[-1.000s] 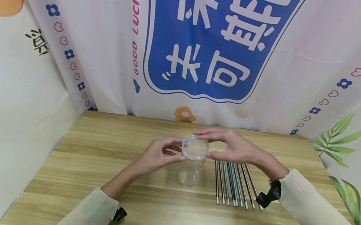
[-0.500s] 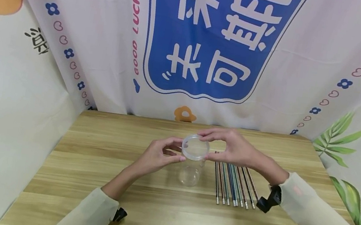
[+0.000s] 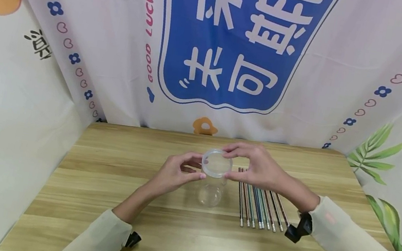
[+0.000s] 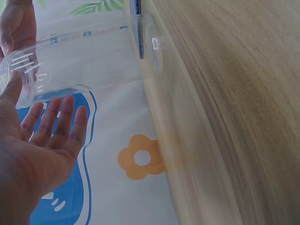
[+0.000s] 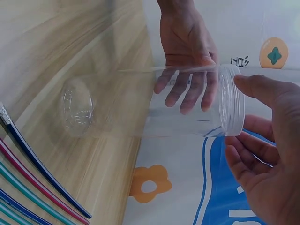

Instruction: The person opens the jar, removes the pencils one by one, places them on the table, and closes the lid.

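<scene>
A tall clear plastic jar (image 3: 209, 196) stands upright on the wooden table, its round clear lid (image 3: 217, 164) at the top. My left hand (image 3: 176, 171) holds the jar near its neck from the left, thumb in front and fingers behind. In the left wrist view, its thumb lies against the ridged rim and the fingers spread along the wall. My right hand (image 3: 259, 166) grips the lid's edge from the right, fingers at the far side and thumb at the near side. Through the jar wall (image 5: 126, 103), the right wrist view shows the left fingers.
Several pencils (image 3: 261, 205) in different colours lie side by side right of the jar, partly under the right hand and wrist. A printed curtain (image 3: 122, 100) hangs behind the table's far edge (image 3: 168, 132).
The right hand's fingers have shifted rightward round the lid's rim, and its thumb has slid a little left and nearer. The left hand and the jar have stayed in place.
</scene>
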A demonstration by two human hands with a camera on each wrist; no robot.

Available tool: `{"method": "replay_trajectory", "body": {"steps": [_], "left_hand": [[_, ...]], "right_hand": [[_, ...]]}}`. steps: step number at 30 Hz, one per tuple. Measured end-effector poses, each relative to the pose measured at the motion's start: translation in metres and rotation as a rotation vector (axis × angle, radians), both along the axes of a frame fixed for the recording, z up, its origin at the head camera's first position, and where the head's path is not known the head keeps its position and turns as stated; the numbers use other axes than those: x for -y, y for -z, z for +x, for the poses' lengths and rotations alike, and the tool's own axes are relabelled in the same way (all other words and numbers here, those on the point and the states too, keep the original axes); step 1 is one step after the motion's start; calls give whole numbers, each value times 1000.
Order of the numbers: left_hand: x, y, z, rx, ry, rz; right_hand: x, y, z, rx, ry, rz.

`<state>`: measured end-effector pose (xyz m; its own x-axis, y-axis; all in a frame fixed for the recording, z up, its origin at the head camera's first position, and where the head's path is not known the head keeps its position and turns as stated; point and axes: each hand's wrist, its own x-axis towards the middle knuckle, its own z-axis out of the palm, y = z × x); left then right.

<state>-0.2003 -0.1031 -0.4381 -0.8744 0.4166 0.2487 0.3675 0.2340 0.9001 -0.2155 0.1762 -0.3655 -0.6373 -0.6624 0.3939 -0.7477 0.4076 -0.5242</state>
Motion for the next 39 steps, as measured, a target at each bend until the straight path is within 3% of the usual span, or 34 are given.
{"method": "replay_trajectory", "body": {"steps": [11,32,39], "left_hand": [[1,-1,0,10,-11,-13],[4,-3,2,-3,50,-23],[13,-3,2,-7,22,-39]], "right_hand": [[3,2,3,-25,31,-9],[-1,6,9,-38,21,-15],[-10,6,10,-62,7,-27]]}}
